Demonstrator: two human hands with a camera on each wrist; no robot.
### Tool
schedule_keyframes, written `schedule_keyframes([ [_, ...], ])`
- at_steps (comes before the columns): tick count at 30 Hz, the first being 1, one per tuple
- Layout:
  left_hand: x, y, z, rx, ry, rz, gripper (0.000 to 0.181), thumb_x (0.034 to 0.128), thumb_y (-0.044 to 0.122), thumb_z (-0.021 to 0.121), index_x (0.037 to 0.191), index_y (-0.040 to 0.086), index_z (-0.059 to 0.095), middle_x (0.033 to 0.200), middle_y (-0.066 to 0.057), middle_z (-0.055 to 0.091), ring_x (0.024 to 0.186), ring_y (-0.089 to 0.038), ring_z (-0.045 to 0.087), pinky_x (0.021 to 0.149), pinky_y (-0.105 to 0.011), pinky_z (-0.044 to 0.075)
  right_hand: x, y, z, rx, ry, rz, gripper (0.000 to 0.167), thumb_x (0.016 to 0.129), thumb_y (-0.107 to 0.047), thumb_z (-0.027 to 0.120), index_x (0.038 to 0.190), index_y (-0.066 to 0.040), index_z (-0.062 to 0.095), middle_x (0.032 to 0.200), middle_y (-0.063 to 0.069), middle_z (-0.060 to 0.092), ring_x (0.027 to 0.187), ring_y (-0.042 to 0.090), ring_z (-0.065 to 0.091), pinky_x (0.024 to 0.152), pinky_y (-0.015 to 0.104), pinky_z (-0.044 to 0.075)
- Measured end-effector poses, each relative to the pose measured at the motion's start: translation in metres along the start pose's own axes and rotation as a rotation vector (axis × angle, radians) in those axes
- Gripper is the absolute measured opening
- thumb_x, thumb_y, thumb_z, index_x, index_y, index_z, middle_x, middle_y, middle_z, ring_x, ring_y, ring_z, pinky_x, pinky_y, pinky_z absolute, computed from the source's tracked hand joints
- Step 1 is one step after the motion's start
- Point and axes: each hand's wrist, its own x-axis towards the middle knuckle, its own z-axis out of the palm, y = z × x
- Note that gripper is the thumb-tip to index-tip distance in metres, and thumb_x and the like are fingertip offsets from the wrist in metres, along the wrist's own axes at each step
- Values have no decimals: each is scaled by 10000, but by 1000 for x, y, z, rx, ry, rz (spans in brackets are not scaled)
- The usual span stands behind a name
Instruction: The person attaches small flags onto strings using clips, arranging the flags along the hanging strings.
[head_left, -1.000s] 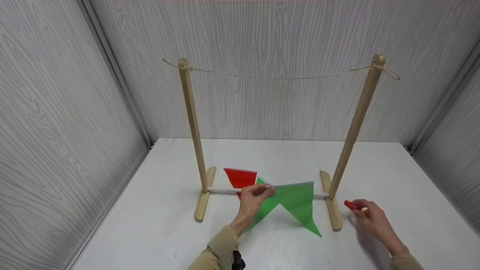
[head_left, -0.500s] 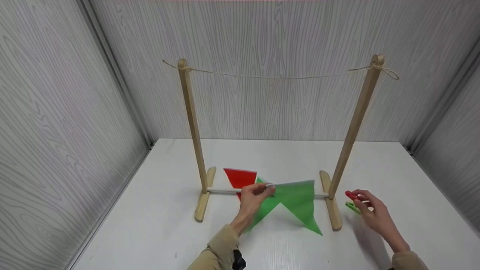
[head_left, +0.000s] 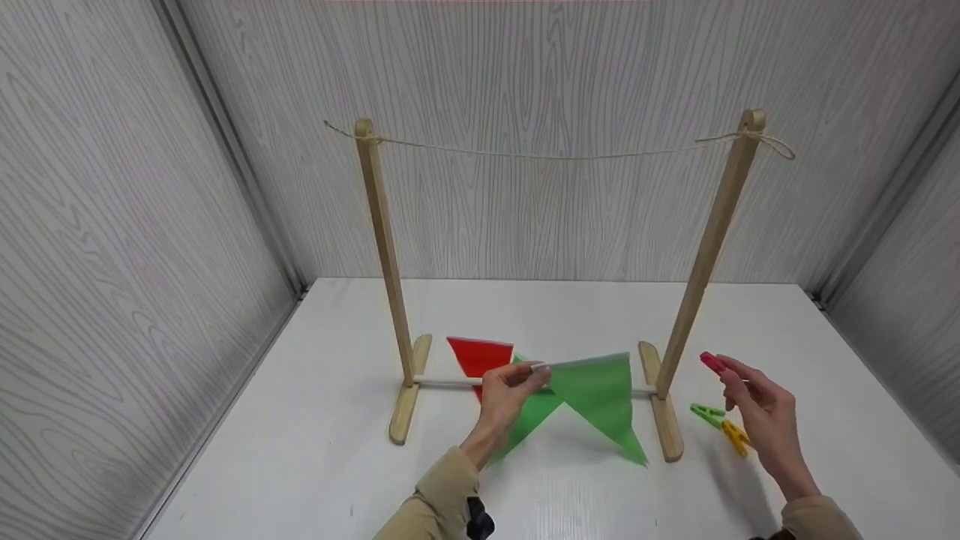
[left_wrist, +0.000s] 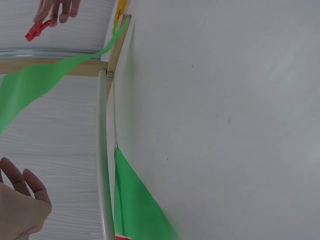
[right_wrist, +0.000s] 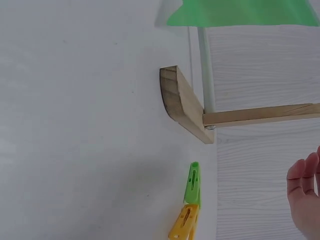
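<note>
My left hand (head_left: 504, 401) pinches a green swallow-tailed flag (head_left: 596, 386) by its pale top edge, between thumb and fingers. The flag hangs in front of the stand's low white bar. At the right, my right hand (head_left: 769, 420) holds a red clothespin (head_left: 712, 363) at its fingertips, raised over the table. Below it lie a green clothespin (head_left: 706, 415) and a yellow clothespin (head_left: 735, 437), end to end, seen also in the right wrist view. Behind my left hand lies a red flag (head_left: 480, 356), partly hidden, with another green flag (left_wrist: 135, 205) beside it.
A wooden stand spans the white table (head_left: 345, 330). Its left post (head_left: 386, 247) and right post (head_left: 712, 247) carry a thin, slightly sagging string (head_left: 555, 157). Wooden feet (head_left: 670, 427) and a white bar (head_left: 442, 382) form its base. Wood-grain panels surround the table.
My right hand has lifted the red clothespin up off the table, uncovering the green and yellow ones. My left hand stays nearly still, and the flag's right side has risen slightly.
</note>
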Motion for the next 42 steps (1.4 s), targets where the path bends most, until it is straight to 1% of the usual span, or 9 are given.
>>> schedule_keyframes([
  [4,2,1,1,-31,3,11,287,922,228,742,1126,26,742,987,-55,756,938,-185,679,914,-308,567,1,-7,1,140,31,11,368,1061,-194,497,1317,46,605,874,-112,637,768,64,568,739,134,497],
  [9,3,6,2,-35,3,26,297,925,241,738,1138,33,738,1008,-59,758,951,-194,674,900,-283,569,5,-14,-2,360,-25,13,436,1069,-262,464,1344,59,569,1007,-99,676,870,99,545,760,122,524],
  [12,4,11,3,-34,3,39,301,933,231,729,1152,24,729,1025,-79,757,927,-152,667,876,-249,565,8,-20,-3,407,-39,0,414,1067,-243,473,1348,46,564,1032,-85,682,889,110,552,765,124,530],
  [17,7,20,5,-51,14,43,302,937,219,723,1160,14,723,1011,-76,755,896,-121,657,878,-261,567,14,-33,-7,414,21,1,328,1016,-181,588,1293,-6,616,1030,-76,706,859,72,626,814,99,540],
  [24,10,31,6,-59,23,44,287,940,196,718,1154,3,718,1002,-74,760,879,-124,662,907,-315,577,22,-52,-10,511,63,-23,320,969,-74,640,1253,72,609,1050,-28,713,831,98,674,881,123,546],
  [27,11,36,6,-57,28,58,279,940,189,716,1146,1,720,992,-72,763,873,-120,660,910,-322,575,27,-60,-11,588,48,-45,299,966,-18,622,1251,75,613,1071,1,716,868,113,684,887,146,555],
  [32,15,45,8,-58,39,80,266,923,177,736,1124,4,731,943,-31,766,847,-114,646,855,-257,568,35,-73,-11,767,27,-69,281,960,60,588,1238,96,614,1084,62,708,916,156,693,878,195,576],
  [36,17,53,9,-51,47,104,254,910,164,748,1105,2,737,897,3,749,833,-116,634,823,-229,558,41,-83,-12,895,2,-86,250,956,87,572,1192,66,653,1065,99,709,913,182,704,885,226,581],
  [42,22,65,9,-46,64,137,248,932,180,727,1103,0,725,887,7,730,834,-110,635,855,-264,564,53,-102,-17,1000,-36,-125,210,960,102,553,1141,79,658,1050,136,699,940,210,712,873,256,592],
])
